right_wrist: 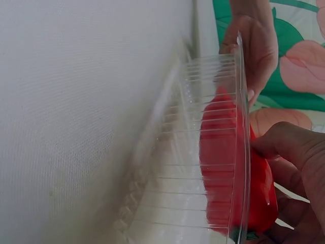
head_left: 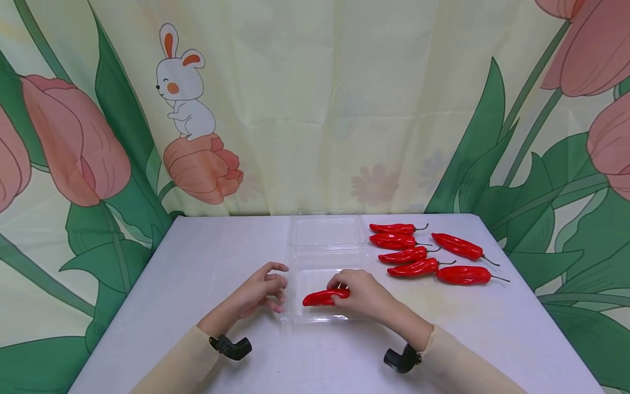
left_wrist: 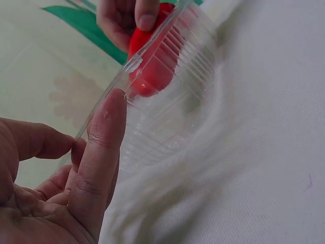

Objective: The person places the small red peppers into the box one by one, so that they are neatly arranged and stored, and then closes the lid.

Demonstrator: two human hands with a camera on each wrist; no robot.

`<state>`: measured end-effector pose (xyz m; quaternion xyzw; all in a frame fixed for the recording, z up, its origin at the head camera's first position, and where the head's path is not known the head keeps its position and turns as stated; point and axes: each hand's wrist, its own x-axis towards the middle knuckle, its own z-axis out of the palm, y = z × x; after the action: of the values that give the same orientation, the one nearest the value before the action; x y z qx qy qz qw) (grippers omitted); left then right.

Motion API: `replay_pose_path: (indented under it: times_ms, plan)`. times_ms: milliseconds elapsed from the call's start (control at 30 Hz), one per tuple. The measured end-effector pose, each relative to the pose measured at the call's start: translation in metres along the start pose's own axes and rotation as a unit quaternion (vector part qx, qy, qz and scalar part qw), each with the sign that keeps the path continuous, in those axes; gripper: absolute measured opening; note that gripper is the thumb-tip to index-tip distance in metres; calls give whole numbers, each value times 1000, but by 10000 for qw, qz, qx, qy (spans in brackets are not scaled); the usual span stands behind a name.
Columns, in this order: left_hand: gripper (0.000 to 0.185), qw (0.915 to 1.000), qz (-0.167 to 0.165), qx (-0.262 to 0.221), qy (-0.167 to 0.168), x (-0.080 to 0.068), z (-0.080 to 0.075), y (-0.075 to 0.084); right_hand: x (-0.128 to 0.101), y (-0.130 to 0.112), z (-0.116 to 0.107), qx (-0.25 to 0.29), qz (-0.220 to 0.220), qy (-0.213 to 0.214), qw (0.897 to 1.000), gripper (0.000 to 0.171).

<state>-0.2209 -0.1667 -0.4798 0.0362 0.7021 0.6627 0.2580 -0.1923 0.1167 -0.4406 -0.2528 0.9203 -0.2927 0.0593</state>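
On the white tabletop (head_left: 206, 273), near the middle, lay a clear plastic clamshell box (head_left: 325, 257) opened flat, its lid half toward the curtain and its ribbed tray half toward the person. Inside the tray half sat one red pepper (head_left: 325, 297), and the lid half held nothing. That pepper lay with its long axis across the tray, its blunt tip toward the person's left and its other end covered by the right hand (head_left: 361, 295). The right hand's fingers curled round the pepper and gripped it; in the right wrist view the pepper (right_wrist: 223, 168) showed red behind the tray wall. The left hand (head_left: 261, 290) sat at the tray's left edge with loosely curled fingers holding nothing, one fingertip (left_wrist: 114, 109) touching the rim in the left wrist view.

Right of the box, six more red peppers (head_left: 428, 251) lay loose on the tabletop in a rough stack of rows, all roughly crosswise with their thin stems pointing right. Bare tabletop stretched left of the box and in front of both hands, up to the near edge.
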Motion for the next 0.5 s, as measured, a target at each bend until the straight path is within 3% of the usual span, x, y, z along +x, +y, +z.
replay_pose_path:
  times_ms: [500]
  plan:
    - [46, 10000, -7, 9, -24, 0, 0, -1, 4, 0, 8, 164, -21, -136, 9998, 23]
